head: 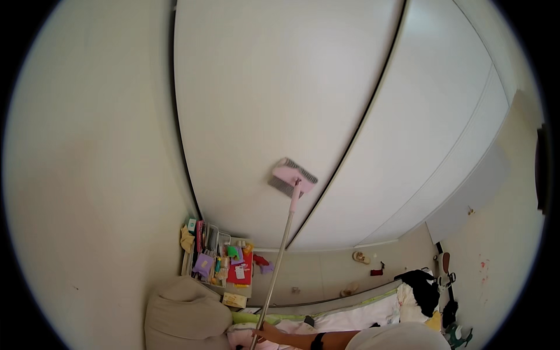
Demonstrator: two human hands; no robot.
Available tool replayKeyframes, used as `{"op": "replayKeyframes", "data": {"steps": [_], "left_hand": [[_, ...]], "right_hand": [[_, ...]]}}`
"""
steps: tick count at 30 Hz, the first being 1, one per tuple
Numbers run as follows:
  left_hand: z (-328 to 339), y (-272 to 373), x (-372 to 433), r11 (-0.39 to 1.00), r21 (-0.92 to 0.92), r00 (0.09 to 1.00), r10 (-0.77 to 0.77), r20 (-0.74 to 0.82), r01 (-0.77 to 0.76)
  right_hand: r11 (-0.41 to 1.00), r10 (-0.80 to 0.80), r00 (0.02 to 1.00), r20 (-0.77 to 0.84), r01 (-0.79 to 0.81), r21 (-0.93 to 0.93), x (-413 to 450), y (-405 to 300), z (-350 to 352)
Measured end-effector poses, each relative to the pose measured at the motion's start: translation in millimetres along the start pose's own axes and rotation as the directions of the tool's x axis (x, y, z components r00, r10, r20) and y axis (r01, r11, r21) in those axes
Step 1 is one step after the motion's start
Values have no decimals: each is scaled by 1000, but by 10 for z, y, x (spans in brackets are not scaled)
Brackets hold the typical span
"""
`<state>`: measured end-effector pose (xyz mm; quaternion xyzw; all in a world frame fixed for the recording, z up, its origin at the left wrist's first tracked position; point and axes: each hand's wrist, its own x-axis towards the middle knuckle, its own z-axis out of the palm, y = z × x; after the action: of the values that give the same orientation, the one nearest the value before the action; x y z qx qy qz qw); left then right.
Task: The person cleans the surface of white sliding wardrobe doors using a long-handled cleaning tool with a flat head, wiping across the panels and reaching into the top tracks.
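Note:
My right hand (263,333) is wrapped around the metal pole (278,258) of a long-handled brush, low in the view; a black band circles that wrist. At the far end of the pole, the brush's pink head (292,176) with grey bristles lies against, or just before, a large white door panel (262,109). It is tilted, left of the dark seam between two panels. Whether the bristles touch the panel is hard to tell. My left hand is out of view. Below my right hand lies pink patterned bedding (245,336).
A small table (246,290) with books, a red folder and pouches stands at lower left, beside a beige cushioned backrest (188,310). The bed (358,316) holds clothes at its right end. Slippers (361,257) and a dark red item (376,272) lie on the floor.

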<state>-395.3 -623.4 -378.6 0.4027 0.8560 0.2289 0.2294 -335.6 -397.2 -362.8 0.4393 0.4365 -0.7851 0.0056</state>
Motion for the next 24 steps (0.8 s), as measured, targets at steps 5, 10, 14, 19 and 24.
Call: {"op": "replayKeyframes", "data": {"steps": [5,10,14,19,24], "left_hand": [[-144,153,494,983,104,969,167,-183,-150],[-1461,1837,1871,917,-342,979,193,-66,-203],[-1923,2722,2503,842,-316,866,302,-398,-438],[-2562,3539,2612,841,-229,789,317,-526,-490],[-2482,3337,2519,900,-146,783,265,-563,-410]], "right_hand": [[927,-271,961,49,274,-255,-391,-1421,27],[545,-781,620,-80,612,-573,-849,-3120,-182],[361,-913,407,-14,794,-489,-1263,-4455,-270],[555,-751,646,137,731,-397,-1994,-5337,-385],[505,-838,543,58,811,-294,-1787,-5059,-210]]}}
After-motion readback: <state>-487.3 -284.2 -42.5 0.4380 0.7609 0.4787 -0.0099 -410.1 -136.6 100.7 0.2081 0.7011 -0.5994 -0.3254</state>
